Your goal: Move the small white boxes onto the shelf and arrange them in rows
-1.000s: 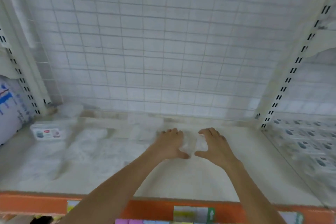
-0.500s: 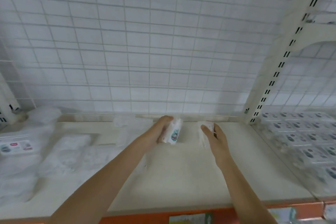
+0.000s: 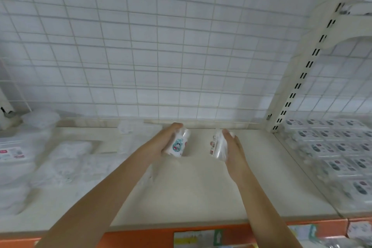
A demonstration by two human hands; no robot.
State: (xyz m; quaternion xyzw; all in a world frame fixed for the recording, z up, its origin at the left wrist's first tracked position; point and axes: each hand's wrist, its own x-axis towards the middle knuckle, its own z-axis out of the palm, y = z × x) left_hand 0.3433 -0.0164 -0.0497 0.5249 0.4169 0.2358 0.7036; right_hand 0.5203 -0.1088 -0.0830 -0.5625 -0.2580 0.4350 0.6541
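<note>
Here, boxes [image 3: 178,144] within curled fingers [image 3: 177,126].

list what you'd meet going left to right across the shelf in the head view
flat white pack with a red label → blurred heap of white packets → left hand holding a small white box with a teal cartoon label → small white box with red print held by the right hand → slotted cream upright post → rows of white labelled boxes

White wire grid back panel [image 3: 153,50], slotted upright post [image 3: 302,78], orange shelf-edge strip [image 3: 141,237].
</note>
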